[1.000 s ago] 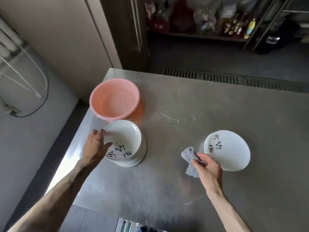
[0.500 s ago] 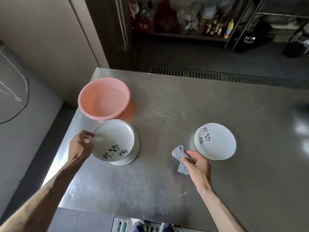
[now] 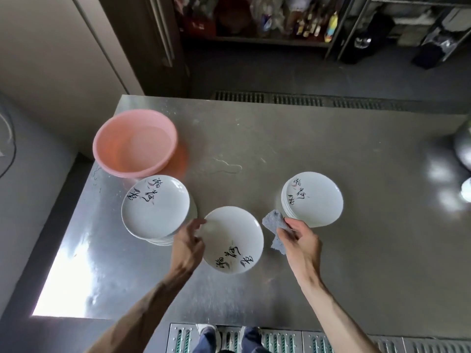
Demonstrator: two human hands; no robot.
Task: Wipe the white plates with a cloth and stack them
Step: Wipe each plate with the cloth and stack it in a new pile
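The left hand (image 3: 187, 247) is gripping the rim of a plate (image 3: 233, 240), just lifted from the stack (image 3: 155, 206) beyond its fingers (image 3: 195, 225), while the right hand (image 3: 300, 240) is clutching the cloth (image 3: 274, 224) close beside, so wiping is likely beginning.

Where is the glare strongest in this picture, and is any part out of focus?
Head view: glare is strongest on the steel table at its near left corner, a blown-out white patch; softer reflections lie far right. The bottles at the back look soft, while the plate in the left hand looks sharp.
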